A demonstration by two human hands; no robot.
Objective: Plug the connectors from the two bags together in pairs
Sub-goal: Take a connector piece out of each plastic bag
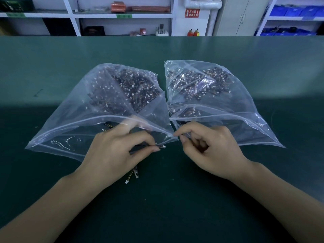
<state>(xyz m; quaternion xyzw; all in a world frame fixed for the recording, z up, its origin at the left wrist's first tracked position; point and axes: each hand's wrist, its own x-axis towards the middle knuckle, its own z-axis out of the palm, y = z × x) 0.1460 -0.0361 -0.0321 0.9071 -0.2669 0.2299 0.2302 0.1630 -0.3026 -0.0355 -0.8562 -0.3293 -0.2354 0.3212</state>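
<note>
Connectors fill two clear bags [98, 106] [210, 95] on the green tabletop [52, 67]. Left hand [112, 151] pinches one wired connector [162, 146]; right hand [210, 148] is curled, its hold unclear. Red wall sign [192, 13] is unreadable.

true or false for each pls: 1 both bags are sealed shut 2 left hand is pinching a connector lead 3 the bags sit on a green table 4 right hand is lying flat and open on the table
1. False: both the left bag and the right bag gape open toward the person.
2. True: the left hand pinches a connector lead.
3. True: the table is green.
4. False: the right hand has its fingers curled at the right bag's mouth.
</note>
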